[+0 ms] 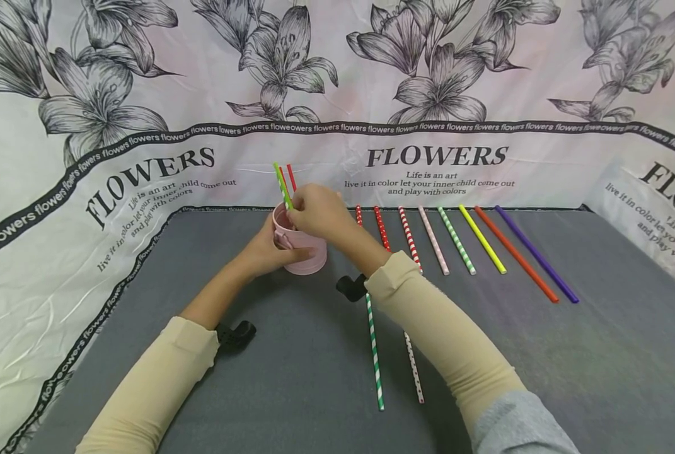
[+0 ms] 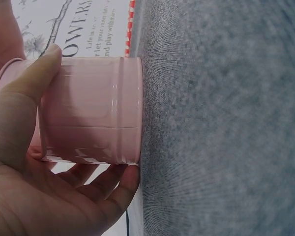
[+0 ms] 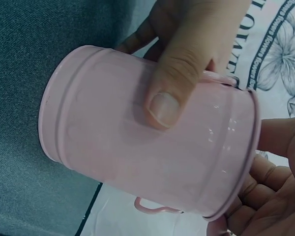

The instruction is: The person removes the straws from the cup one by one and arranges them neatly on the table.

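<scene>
The left hand [image 1: 263, 252] wraps its grip round the pink tin cup [image 1: 303, 252], which stands upright on the grey bench [image 1: 541, 353]. Above the cup's mouth, the right hand [image 1: 320, 211] pinches a green striped straw [image 1: 282, 184] standing in the cup.

Beige sleeves [image 1: 439, 328] to forearms, grey at R upper arm, black wrist mounts [image 1: 236, 334].
</scene>
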`<state>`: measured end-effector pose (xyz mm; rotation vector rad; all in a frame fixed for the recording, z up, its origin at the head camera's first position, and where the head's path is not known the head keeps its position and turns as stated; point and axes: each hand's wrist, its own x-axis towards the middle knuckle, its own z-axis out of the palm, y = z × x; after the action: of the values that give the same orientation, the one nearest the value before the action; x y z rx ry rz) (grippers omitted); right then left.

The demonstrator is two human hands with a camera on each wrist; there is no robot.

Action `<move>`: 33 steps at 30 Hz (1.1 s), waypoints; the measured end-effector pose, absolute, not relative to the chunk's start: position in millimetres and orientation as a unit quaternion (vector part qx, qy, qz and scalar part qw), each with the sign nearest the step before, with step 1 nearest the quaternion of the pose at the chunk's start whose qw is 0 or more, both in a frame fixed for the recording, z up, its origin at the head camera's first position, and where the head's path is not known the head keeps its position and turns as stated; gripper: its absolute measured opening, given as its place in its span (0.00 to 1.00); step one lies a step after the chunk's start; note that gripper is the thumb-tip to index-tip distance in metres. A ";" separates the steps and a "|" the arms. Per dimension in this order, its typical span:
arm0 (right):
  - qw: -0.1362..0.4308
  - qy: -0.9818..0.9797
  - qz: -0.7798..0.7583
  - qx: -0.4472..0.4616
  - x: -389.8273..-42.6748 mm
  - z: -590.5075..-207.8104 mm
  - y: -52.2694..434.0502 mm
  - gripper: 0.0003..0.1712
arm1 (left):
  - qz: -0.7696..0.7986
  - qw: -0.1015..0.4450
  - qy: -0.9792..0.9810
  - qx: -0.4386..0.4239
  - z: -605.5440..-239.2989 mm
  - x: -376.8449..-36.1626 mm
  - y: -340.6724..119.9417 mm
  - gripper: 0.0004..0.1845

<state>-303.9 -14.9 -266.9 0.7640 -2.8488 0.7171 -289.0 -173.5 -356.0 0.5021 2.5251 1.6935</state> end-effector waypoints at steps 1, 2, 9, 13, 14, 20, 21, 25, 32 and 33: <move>0.052 -0.935 0.243 0.253 -303.2 -266.1 -13.7 0.09 | 0.550 0.030 0.819 0.163 -356.1 -289.2 -173.4 0.60; 0.050 -0.933 0.251 0.255 -302.6 -265.5 -12.4 0.08 | 0.550 0.030 0.819 0.162 -356.2 -289.1 -173.3 0.60; 0.048 -0.918 0.289 0.267 -298.9 -262.9 -6.4 0.06 | 0.550 0.034 0.820 0.156 -354.8 -287.7 -173.5 0.60; 0.046 -0.912 0.308 0.268 -295.8 -262.0 -2.4 0.05 | 0.550 0.033 0.819 0.163 -354.3 -287.1 -172.7 0.59; 0.046 -0.910 0.312 0.268 -295.4 -261.8 -1.5 0.05 | 0.550 0.032 0.818 0.164 -354.5 -287.4 -172.6 0.58; 0.067 -0.902 0.330 0.270 -292.4 -258.4 1.6 0.06 | 0.548 0.029 0.821 0.159 -354.7 -287.9 -172.9 0.58; 0.074 -0.900 0.332 0.272 -291.6 -257.6 2.0 0.06 | 0.547 0.029 0.822 0.157 -354.5 -287.7 -173.0 0.58; 0.092 -0.890 0.346 0.284 -289.1 -255.1 3.7 0.05 | 0.546 0.029 0.822 0.158 -353.9 -287.4 -173.2 0.58; 0.119 -0.861 0.382 0.314 -288.8 -255.3 11.5 0.03 | 0.546 0.022 0.821 0.165 -355.0 -287.9 -173.1 0.57; 0.123 -0.858 0.386 0.316 -288.5 -254.8 13.0 0.03 | 0.545 0.022 0.822 0.164 -355.1 -288.1 -173.0 0.57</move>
<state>-288.5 13.0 -254.8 0.9225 -2.5016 1.1271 -288.1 -173.0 -355.1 0.5083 2.5459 1.6902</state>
